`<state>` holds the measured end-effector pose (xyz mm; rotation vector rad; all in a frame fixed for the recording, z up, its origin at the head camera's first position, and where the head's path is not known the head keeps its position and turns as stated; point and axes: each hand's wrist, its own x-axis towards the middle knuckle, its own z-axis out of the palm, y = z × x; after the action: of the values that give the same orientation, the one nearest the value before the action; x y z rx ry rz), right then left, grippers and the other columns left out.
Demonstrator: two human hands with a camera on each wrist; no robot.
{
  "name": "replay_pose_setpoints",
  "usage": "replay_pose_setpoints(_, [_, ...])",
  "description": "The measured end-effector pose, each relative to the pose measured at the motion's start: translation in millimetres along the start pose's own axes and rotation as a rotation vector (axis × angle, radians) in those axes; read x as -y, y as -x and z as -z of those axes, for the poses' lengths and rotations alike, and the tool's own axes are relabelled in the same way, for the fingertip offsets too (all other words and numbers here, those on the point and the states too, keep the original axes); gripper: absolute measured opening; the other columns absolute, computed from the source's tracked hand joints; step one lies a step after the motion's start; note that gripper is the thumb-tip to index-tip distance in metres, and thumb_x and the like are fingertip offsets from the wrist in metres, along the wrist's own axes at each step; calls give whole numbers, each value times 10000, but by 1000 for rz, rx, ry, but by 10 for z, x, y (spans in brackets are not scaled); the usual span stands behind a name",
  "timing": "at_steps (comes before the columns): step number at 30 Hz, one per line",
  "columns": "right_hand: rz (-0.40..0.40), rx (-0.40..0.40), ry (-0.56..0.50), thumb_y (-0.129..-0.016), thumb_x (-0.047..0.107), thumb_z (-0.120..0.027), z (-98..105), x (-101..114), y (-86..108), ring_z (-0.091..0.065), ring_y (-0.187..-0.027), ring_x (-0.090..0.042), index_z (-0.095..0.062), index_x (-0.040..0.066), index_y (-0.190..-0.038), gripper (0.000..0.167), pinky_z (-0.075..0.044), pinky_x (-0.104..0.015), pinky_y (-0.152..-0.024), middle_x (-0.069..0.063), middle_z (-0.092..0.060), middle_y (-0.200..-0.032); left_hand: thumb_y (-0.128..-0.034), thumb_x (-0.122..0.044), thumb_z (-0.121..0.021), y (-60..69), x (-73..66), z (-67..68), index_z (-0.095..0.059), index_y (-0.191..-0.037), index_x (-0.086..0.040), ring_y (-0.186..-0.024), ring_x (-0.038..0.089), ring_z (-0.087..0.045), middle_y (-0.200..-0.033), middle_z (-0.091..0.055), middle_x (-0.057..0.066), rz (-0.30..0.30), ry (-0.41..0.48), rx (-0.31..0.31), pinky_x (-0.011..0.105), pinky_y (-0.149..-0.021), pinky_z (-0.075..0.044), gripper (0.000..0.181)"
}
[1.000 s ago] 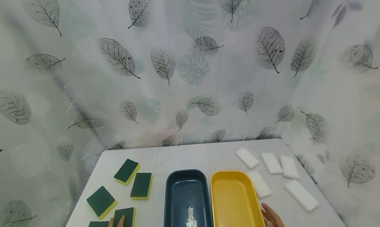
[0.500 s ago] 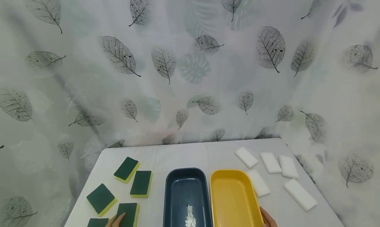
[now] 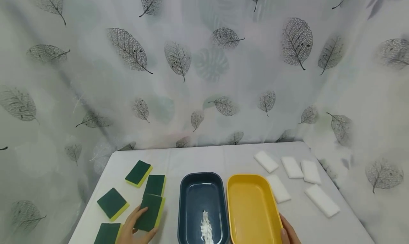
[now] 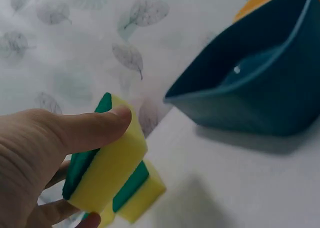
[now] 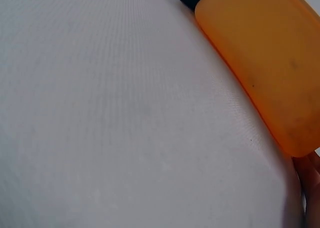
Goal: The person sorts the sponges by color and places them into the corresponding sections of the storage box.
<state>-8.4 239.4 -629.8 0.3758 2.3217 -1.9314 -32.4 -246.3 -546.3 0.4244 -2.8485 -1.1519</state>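
Note:
In the head view my left hand (image 3: 135, 228) pinches a green and yellow sponge (image 3: 149, 212) between thumb and fingers, just left of the dark blue tray (image 3: 181, 215). The left wrist view has this sponge (image 4: 112, 163) tilted in my left hand (image 4: 60, 143), apart from the blue tray (image 4: 260, 103). My right hand (image 3: 289, 231) touches the right side of the yellow tray (image 3: 276, 215); its grip is mostly hidden. At the lower right of the right wrist view, fingers (image 5: 307, 178) meet the corner of the yellow tray (image 5: 265, 68).
More green sponges lie at the left of the white table (image 3: 198, 159), one (image 3: 112, 203) nearest the left edge. Several white blocks, including one (image 3: 322, 200), lie right of the yellow tray. White bits (image 3: 206, 228) are in the blue tray. A leaf-patterned curtain (image 3: 198, 95) hangs behind.
My left hand has taken a sponge off the lower left of the table and moved it up and right. My right hand has come against the yellow tray's side. The head view has shifted slightly.

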Motion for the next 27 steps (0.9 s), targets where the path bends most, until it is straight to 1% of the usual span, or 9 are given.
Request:
replay_pose_setpoints(1, [-37,-54,52,-850,940,-223,-45,46,23,-685,-1032,-2,-321,312,-1625,1002,-604,-307,-772,29,-617,-1390,-770,-403,-915,9,-97,6,-610,-1414,-103,-1315,488,-558,-1557,-480,247,-35,14,-23,527,-874,-584,773])
replay_pose_setpoints(3, [-63,-117,95,-878,927,-206,-99,136,37,-686,-1021,4,-331,240,-1641,1034,-601,-302,-766,-112,-564,-1481,-753,-353,-935,27,-256,-14,-645,-1381,-135,-1301,442,-594,-1533,-536,191,-127,25,-91,463,-856,-594,725])
replay_pose_setpoints(4, [-63,-133,113,-893,913,-194,-117,169,44,-682,-1012,19,-343,221,-1639,1029,-600,-294,-761,-133,-553,-1496,-734,-326,-951,38,-316,-34,-665,-1357,-149,-1289,420,-612,-1510,-569,164,-176,14,-127,445,-849,-598,708])
replay_pose_setpoints(6, [-45,-159,128,-954,847,-208,-131,231,56,-671,-999,54,-381,202,-1623,945,-597,-272,-759,-59,-581,-1460,-695,-272,-975,57,-411,-79,-689,-1327,-180,-1284,376,-629,-1476,-611,112,-260,3,-181,443,-870,-607,700])
replay_pose_setpoints(9, [-12,-188,122,-1021,745,-261,-142,307,65,-655,-993,89,-442,174,-1592,827,-592,-248,-768,175,-607,-1330,-666,-218,-986,76,-513,-140,-693,-1319,-225,-1300,332,-618,-1470,-617,66,-346,8,-189,475,-932,-600,715])
replay_pose_setpoints(11, [4,-198,111,-1055,676,-294,-145,345,68,-658,-994,83,-468,149,-1573,759,-591,-244,-777,313,-578,-1233,-660,-191,-986,87,-581,-185,-695,-1318,-252,-1305,312,-614,-1478,-612,49,-379,34,-167,476,-957,-593,722])
replay_pose_setpoints(14, [16,-201,90,-1085,596,-329,-156,391,42,-667,-972,62,-484,105,-1553,695,-589,-251,-776,401,-553,-1145,-665,-170,-981,86,-687,-268,-692,-1311,-289,-1314,288,-603,-1485,-603,18,-408,64,-125,431,-966,-595,718])
replay_pose_setpoints(21, [28,-265,121,-1117,469,-362,-192,402,-17,-646,-929,87,-541,68,-1496,580,-560,-210,-770,416,-551,-1085,-711,-169,-958,84,-910,-460,-656,-1339,-360,-1351,274,-571,-1521,-555,-38,-462,106,-3,423,-1017,-572,723])
replay_pose_setpoints(27, [39,-309,103,-1119,414,-398,-200,399,-68,-620,-929,131,-578,58,-1460,524,-537,-156,-773,430,-550,-1069,-760,-222,-931,87,-1080,-567,-645,-1350,-381,-1383,267,-528,-1550,-517,-66,-456,137,104,438,-1060,-548,675])
